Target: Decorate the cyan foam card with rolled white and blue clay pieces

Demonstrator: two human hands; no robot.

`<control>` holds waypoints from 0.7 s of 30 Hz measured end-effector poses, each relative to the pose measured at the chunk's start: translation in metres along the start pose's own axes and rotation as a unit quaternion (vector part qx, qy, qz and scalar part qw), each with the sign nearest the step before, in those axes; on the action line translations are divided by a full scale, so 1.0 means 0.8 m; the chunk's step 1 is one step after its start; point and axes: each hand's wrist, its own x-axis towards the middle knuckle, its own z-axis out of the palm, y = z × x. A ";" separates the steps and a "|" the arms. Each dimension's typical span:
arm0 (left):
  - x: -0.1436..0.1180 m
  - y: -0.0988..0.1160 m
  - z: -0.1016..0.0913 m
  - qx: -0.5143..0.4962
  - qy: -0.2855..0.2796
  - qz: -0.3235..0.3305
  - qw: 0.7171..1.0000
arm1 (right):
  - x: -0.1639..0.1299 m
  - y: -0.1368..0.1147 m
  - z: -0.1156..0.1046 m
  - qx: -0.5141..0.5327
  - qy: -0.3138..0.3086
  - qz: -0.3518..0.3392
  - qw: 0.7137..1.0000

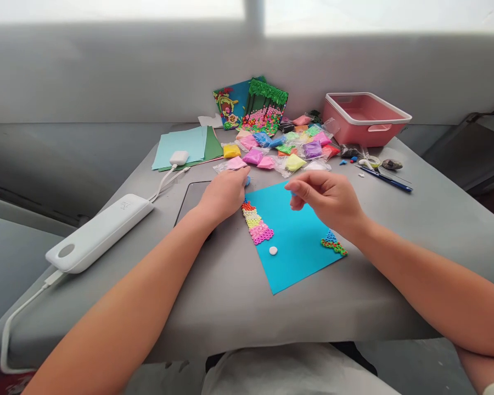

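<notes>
Both hands pinching blue clay bits: left hand (226,193) at the blue card's (296,241) top-left corner, right hand (325,198) hovering over it.

Grey table (214,285). Bearing, centre: blue card sheet (296,241). At 12 o'clock: clay packets (288,148), finished pictures (251,104). At 1 o'clock: pink basket (366,118), pen (385,179). At 9 o'clock: white power bank (99,233). At 11 o'clock: green paper sheets (185,145).

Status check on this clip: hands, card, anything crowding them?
Left hand pinching a blue clay bit at the card's edge. Right hand pinched above the blue card. Clay packets crowd behind; white ball on the card.
</notes>
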 end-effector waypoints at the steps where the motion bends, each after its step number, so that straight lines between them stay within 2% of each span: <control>1: 0.000 0.000 -0.002 -0.026 0.006 -0.001 1.000 | 0.001 0.001 -0.001 -0.009 0.004 0.009 1.000; 5: -0.005 0.006 -0.013 -0.157 0.059 -0.031 0.985 | 0.002 0.004 -0.002 -0.014 0.030 0.001 0.999; 8: -0.009 0.013 -0.022 -0.280 0.082 -0.082 0.953 | 0.002 0.003 0.000 0.043 0.013 0.007 0.999; 13: -0.014 0.019 -0.026 -0.473 0.024 -0.141 0.870 | 0.003 -0.001 0.003 0.062 0.013 0.032 0.997; 17: -0.019 0.026 -0.027 -0.561 0.005 -0.159 0.812 | 0.003 0.000 0.004 0.048 0.023 0.013 0.998; 21: -0.026 0.038 -0.029 -0.668 -0.038 -0.168 0.724 | 0.003 0.000 0.003 0.092 0.015 0.052 0.994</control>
